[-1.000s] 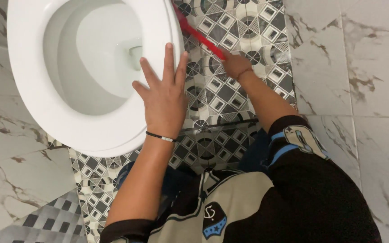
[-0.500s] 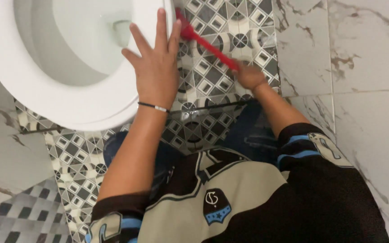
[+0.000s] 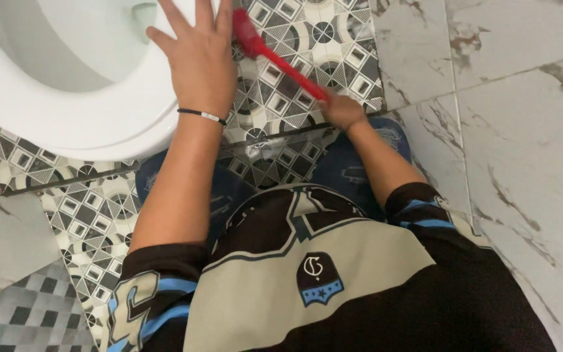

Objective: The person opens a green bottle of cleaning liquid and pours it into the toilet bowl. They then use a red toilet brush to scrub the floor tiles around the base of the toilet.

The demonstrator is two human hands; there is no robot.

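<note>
Slanting from the top centre of the frame down toward the middle right, a red brush [image 3: 275, 62] is lying across the patterned floor tiles [image 3: 333, 45], its bristled head up beside the toilet and its thin handle running down into the right hand [image 3: 341, 109]. That hand is closing in a fist around the handle's lower end, a little blurred, just above a knee in blue jeans [image 3: 353, 163]. The left hand [image 3: 200, 55] is resting flat and open on the white toilet seat [image 3: 92, 124] in the upper left, fingers spreading toward the bowl, with the brush head lying just beside its outer edge; whether the two are touching I cannot tell. A thin black bracelet [image 3: 200, 115] is circling the left wrist. Filling the lower half of the frame is a dark and beige jersey with blue stripes [image 3: 333, 287], while grey-veined marble tiles [image 3: 522, 130] are covering the right side.
</note>
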